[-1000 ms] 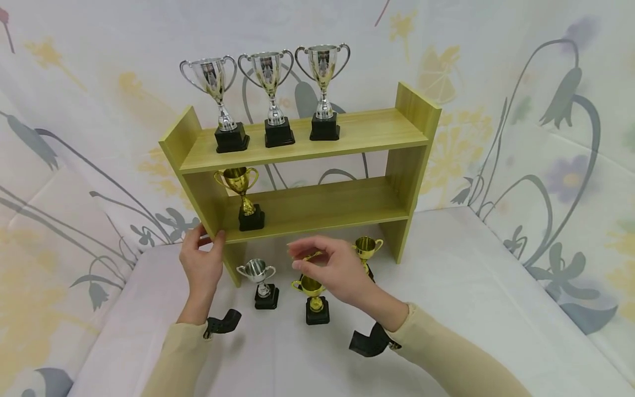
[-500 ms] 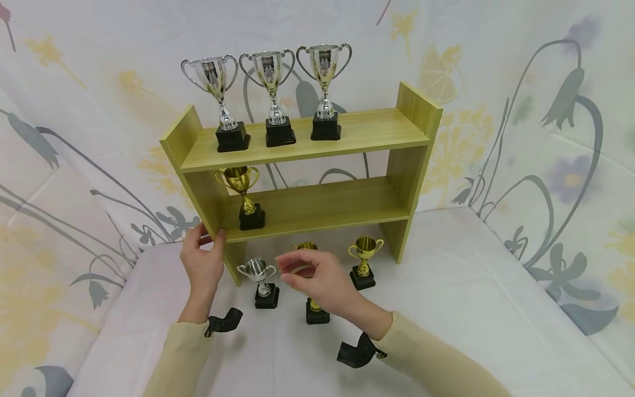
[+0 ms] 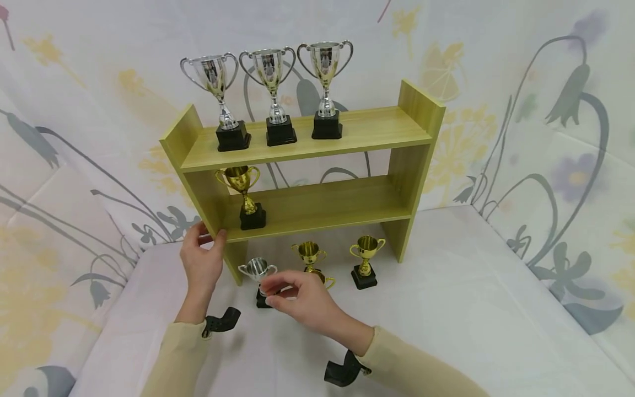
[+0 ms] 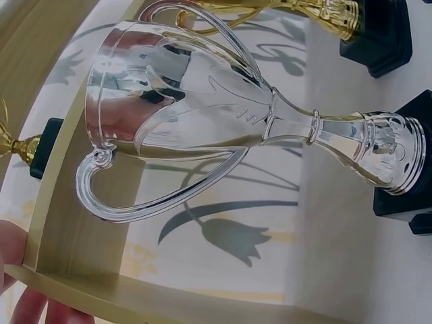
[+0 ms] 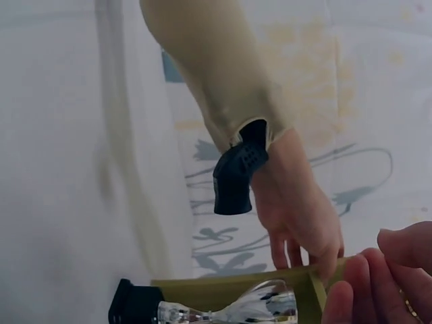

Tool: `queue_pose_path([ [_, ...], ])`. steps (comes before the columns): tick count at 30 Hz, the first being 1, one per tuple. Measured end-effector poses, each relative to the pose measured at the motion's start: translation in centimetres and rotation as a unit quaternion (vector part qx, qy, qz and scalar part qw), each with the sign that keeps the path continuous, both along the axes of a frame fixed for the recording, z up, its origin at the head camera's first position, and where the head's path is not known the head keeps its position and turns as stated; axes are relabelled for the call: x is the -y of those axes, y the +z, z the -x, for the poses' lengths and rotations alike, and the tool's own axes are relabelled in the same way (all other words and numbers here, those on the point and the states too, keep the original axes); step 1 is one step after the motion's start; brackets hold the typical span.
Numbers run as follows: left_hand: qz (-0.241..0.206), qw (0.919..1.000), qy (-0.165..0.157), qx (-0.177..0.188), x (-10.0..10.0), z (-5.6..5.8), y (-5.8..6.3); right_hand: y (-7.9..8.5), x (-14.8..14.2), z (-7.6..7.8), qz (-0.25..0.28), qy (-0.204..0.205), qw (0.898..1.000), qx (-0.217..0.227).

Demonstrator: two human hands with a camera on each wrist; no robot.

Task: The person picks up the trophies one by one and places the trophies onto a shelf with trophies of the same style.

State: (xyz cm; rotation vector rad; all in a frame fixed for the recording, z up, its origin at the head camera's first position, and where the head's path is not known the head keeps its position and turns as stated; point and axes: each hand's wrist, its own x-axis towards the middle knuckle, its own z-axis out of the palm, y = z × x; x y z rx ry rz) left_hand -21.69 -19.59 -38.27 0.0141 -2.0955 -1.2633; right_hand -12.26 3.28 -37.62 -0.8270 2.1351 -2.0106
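Note:
My left hand [image 3: 202,262] grips the lower left side panel of the wooden shelf [image 3: 322,209], thumb at its front edge and fingers round the outside. My right hand [image 3: 310,303] holds nothing; its fingers are loosely bent, thumb and forefinger apart, and overlap the base of the small silver trophy cup [image 3: 256,268] in the head view. That cup stands upright on the table, its bowl [image 4: 182,94] large in the left wrist view. Behind my right hand a front gold trophy cup [image 3: 329,282] is mostly hidden. Another gold trophy cup [image 3: 308,252] stands behind it.
A third gold trophy cup [image 3: 366,259] stands near the shelf's right leg. On the middle board, at the left, is a gold trophy cup [image 3: 243,190]. Three tall silver trophy cups [image 3: 324,71] line the top board. A flowered cloth [image 3: 506,138] hangs behind.
My right hand has moved left and toward me, from over the gold cups to the small silver cup, uncovering the back and right gold cups. My left hand stays on the shelf.

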Motion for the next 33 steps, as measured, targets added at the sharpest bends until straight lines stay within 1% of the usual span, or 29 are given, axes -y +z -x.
queue_pose_path([
  [4, -0.002, 1.0000, -0.004, 0.003, 0.0, 0.0, 0.0, -0.5, 0.3, -0.2, -0.008, -0.005, 1.000, 0.011],
  [12, -0.001, 1.0000, -0.004, -0.002, 0.0, 0.0, 0.1, -1.8, 1.2, -0.2, -0.012, -0.003, 1.000, 0.018],
  [20, -0.001, 1.0000, -0.002, -0.006, 0.0, -0.1, 0.0, -3.4, 2.1, -0.9, -0.029, -0.009, 0.999, 0.033],
  [25, -0.001, 1.0000, -0.005, -0.007, 0.0, 0.0, -0.1, -4.6, 2.7, -0.9, -0.026, -0.032, 0.999, 0.030],
  [30, 0.003, 1.0000, -0.003, -0.006, -0.1, -0.1, -0.1, -5.4, 3.2, -0.7, -0.005, -0.060, 0.997, 0.039],
  [33, 0.007, 0.9999, -0.002, -0.007, -0.1, -0.1, -0.1, -5.8, 3.4, -0.6, -0.002, -0.078, 0.996, 0.048],
])
